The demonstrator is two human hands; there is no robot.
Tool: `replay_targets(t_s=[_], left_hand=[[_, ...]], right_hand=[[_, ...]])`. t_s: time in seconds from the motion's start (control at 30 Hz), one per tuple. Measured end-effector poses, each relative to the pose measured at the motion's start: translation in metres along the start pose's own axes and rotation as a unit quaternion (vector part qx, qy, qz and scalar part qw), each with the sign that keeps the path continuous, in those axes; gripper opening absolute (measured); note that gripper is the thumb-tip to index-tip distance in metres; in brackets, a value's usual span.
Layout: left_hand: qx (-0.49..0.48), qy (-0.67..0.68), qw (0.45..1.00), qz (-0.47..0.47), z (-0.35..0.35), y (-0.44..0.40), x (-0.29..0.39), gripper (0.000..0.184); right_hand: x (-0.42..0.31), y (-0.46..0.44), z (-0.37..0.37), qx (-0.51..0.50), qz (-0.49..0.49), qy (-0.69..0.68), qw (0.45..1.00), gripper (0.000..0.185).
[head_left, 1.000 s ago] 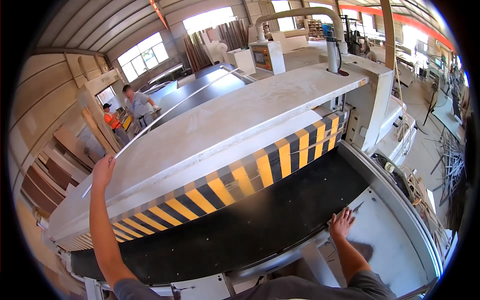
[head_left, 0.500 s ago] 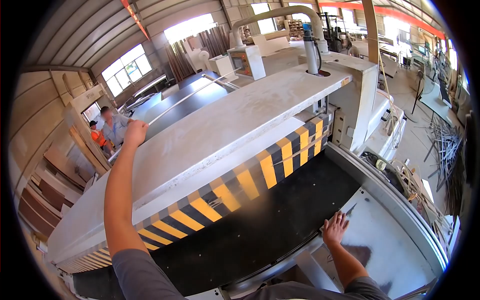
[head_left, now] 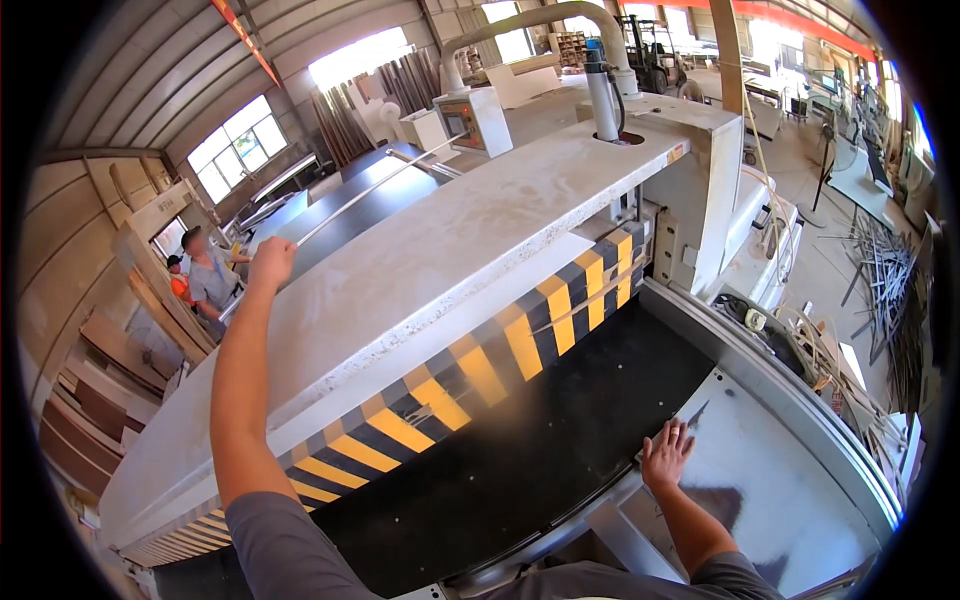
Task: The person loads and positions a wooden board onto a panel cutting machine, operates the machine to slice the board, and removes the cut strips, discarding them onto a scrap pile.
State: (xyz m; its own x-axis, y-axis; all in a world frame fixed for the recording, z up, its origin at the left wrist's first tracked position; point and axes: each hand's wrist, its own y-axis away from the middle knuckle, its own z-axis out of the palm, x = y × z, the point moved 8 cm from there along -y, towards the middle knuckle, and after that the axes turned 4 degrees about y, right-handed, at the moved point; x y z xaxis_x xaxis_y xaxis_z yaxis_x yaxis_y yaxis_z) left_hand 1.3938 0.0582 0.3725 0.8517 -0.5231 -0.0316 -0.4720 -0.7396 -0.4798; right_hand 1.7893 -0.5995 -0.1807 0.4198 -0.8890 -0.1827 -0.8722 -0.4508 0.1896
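Observation:
My left hand is closed round a long thin metal rod, above the pale top beam of a large machine. The rod's far end reaches near a control box. My right hand lies with fingers spread at the edge of a grey metal plate, beside the black bed. Yellow and black stripes run along the machine's front, above the bed.
Two people stand beyond the machine at the left. Metal strips lie piled on the floor at right, near cables. A thick curved hose arches over the back. Boards lean at the left.
My left hand has moved right along the beam, still holding the rod, whose far end now lies nearer the control box. My right hand stays on the plate's edge. The view has shifted.

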Motion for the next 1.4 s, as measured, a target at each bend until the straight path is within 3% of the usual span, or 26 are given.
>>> replay_targets(t_s=[0.23,0.33,0.4,0.47,0.53,0.6,0.8,0.97,1.17,1.27,1.4], left_hand=[[0.026,0.0,1.0,-0.007,-0.027,0.01,0.021,0.032],[0.025,-0.018,0.999,-0.009,-0.018,-0.012,-0.036,0.034],[0.013,-0.027,0.999,0.026,-0.034,-0.011,-0.085,0.036],[0.048,0.024,0.998,0.013,-0.087,0.046,-0.099,0.036],[0.028,0.077,0.997,0.017,-0.104,0.084,-0.162,0.041],[0.012,0.242,0.969,-0.058,-0.131,0.149,-0.195,0.04],[-0.023,0.25,0.954,-0.165,-0.173,0.311,-0.302,0.029],[-0.017,0.279,0.937,-0.207,-0.175,0.383,-0.337,0.022],[-0.022,0.297,0.939,-0.17,-0.172,0.403,-0.372,0.013],[0.017,0.273,0.956,-0.109,-0.174,0.39,-0.361,0.024],[0.002,0.161,0.981,-0.108,-0.147,0.375,-0.383,0.036]], right_hand=[[-0.005,0.003,-0.007,-0.002,0.007,0.005,1.0,0.075],[-0.001,-0.001,-0.001,0.087,-0.023,-0.052,0.995,0.076],[-0.001,0.0,-0.002,0.085,-0.023,-0.048,0.995,0.076],[-0.003,0.003,-0.004,0.082,-0.019,-0.045,0.995,0.076],[-0.002,0.001,-0.001,0.082,-0.012,-0.042,0.996,0.076],[0.0,0.0,0.005,0.085,-0.017,-0.034,0.996,0.076],[0.003,0.001,0.008,0.094,-0.024,-0.038,0.995,0.076],[0.005,0.005,0.012,0.118,-0.026,-0.029,0.992,0.075],[0.001,0.008,0.009,0.12,-0.012,-0.014,0.993,0.073],[0.0,0.008,0.005,0.127,-0.014,-0.017,0.992,0.073],[-0.002,0.012,-0.001,0.106,-0.015,-0.014,0.994,0.074]])
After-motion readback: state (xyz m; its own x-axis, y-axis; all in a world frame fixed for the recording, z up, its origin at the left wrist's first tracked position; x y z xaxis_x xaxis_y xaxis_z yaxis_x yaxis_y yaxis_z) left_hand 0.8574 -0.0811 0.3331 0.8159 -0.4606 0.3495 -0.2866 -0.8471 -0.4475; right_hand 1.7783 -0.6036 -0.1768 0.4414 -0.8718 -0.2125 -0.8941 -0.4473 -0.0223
